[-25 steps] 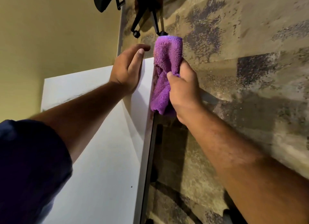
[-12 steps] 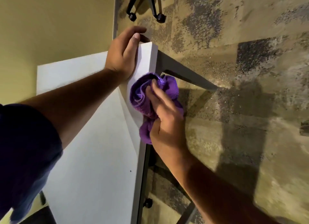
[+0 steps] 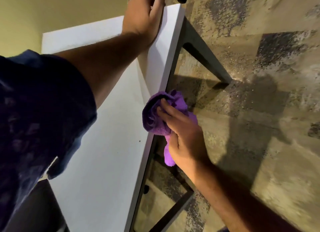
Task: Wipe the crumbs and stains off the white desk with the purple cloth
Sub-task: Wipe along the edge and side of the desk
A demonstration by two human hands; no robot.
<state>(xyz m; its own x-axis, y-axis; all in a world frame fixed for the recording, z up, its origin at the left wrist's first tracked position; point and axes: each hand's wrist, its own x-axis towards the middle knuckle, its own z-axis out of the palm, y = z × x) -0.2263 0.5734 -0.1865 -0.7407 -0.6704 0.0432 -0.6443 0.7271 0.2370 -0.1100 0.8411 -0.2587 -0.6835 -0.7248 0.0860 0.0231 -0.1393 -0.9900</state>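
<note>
the right hand [image 3: 183, 136] has travelled along the white desk [image 3: 103, 162] edge from the far corner, where it was a second ago, to roughly mid-edge; fingers [image 3: 166, 108] are curled tight round the bunched purple cloth [image 3: 155, 115], which presses against the desk's right edge, part on the top surface, part hanging off over the floor [image 3: 259, 110]. the left hand [image 3: 143, 17] has stayed at the far corner of the desk, palm flat, fingers extended, gripping nothing. judgement: the far stretch of edge is likely wiped; the near stretch remains. one small dark speck [image 3: 140, 141] sits on the desk just inboard of the cloth, not yet cleared. room: desk top near the cloth is bare, free for inward strokes. beyond the edge only the dark frame leg [image 3: 204, 53] below; crumbs pushed outward would drop to the floor.
</note>
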